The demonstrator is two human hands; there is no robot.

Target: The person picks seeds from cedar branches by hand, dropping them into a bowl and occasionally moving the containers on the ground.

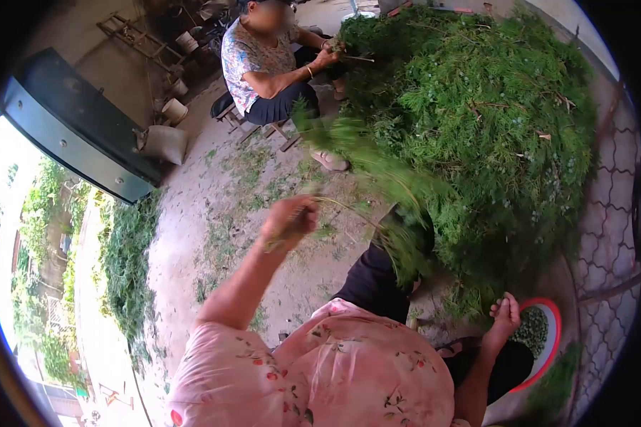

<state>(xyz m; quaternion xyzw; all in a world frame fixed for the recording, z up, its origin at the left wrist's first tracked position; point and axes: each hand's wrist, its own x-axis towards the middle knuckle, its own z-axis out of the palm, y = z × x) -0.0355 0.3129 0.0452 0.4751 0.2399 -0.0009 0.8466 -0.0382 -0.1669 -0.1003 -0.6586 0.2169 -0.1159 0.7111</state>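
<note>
Sprig in left hand, berries in basin, big heap beyond.

My left hand (292, 217) is closed around the stem of a green sprig (403, 263), held out over the floor (185, 245) in front of me; foliage is motion-blurred. My right hand (506, 313) is just beside the near-side rim of the red-rimmed basin (559, 331), fingers partly curled. Can't tell how far open, or if it has anything in it.

Progress, my read: partway at best. Done: a layer of small green berries (533, 329) lies in the basin; depth unclear. Left: the heap (491, 121) runs along the floor's edge by the paving (612, 249), with pale berries visible on its branches, so most looks untouched. Green scraps (246, 171) litter mid-floor. Co-worker (263, 60) sits by the heap's far corner, both hands at a bit of stem.
</note>
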